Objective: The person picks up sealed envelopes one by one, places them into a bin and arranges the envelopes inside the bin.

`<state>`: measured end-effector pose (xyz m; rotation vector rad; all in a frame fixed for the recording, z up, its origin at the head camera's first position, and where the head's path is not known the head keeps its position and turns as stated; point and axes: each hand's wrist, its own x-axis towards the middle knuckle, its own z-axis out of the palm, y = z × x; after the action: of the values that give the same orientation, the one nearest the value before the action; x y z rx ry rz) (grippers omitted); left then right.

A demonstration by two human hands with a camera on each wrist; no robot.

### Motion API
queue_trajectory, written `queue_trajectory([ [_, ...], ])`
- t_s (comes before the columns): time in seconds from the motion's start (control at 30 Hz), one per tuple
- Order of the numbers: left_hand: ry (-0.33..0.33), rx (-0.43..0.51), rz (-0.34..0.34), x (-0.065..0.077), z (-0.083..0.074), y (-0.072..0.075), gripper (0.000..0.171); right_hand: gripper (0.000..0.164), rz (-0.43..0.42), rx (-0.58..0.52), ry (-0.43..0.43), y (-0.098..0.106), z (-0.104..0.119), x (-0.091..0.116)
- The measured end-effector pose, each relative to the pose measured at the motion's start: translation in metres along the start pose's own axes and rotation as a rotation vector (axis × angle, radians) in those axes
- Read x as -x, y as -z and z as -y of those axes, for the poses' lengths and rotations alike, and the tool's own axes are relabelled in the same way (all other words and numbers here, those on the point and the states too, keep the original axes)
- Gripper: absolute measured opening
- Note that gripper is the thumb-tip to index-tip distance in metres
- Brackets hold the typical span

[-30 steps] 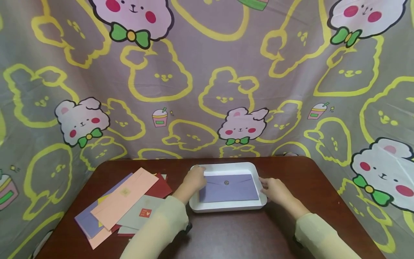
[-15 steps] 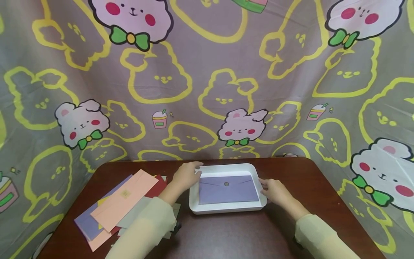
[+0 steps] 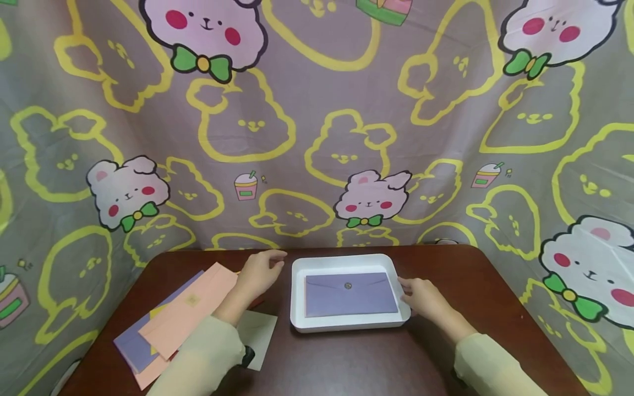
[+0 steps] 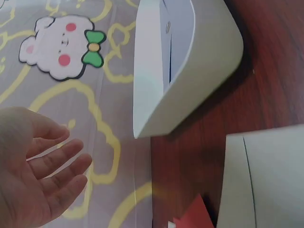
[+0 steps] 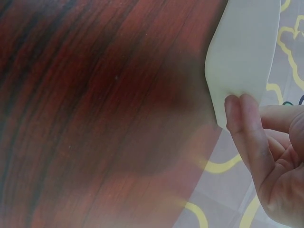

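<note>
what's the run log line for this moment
left hand: empty; right hand: touching white tray; purple envelope: inside tray; envelope pile: left of tray

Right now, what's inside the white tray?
A purple envelope, round seal up, with what looks like a pink edge peeking out at its left; anything fully beneath is covered.

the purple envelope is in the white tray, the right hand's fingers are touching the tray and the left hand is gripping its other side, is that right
Not quite: the left hand isn't gripping the white tray; the left wrist view shows a gap between them. The rest holds: the purple envelope is in the tray and the right hand's fingers touch it.
</note>
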<state>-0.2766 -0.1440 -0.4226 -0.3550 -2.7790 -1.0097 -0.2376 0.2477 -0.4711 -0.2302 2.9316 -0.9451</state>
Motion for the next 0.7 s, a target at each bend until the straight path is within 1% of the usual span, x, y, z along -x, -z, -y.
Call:
queue_trajectory([
  [0.3, -0.008, 0.037, -0.067, 0.017, 0.038, 0.023, 0.025, 0.048, 0.000, -0.009, -0.002, -0.002, -0.002, 0.002],
  [0.4, -0.003, 0.045, -0.076, 0.024, 0.052, 0.031, 0.024, 0.049, 0.005, -0.005, -0.007, -0.001, -0.001, 0.003],
  [0.47, -0.005, 0.045, -0.075, 0.028, 0.062, 0.036, 0.025, 0.048, 0.005, -0.007, -0.007, -0.001, -0.001, 0.003],
  [0.57, -0.003, 0.057, -0.055, 0.035, 0.074, 0.043, 0.026, 0.047, 0.002, -0.011, -0.002, -0.001, 0.000, 0.003],
  [0.7, 0.003, 0.071, -0.043, 0.042, 0.089, 0.052, 0.028, 0.047, 0.007, -0.021, 0.000, -0.002, 0.000, 0.002],
])
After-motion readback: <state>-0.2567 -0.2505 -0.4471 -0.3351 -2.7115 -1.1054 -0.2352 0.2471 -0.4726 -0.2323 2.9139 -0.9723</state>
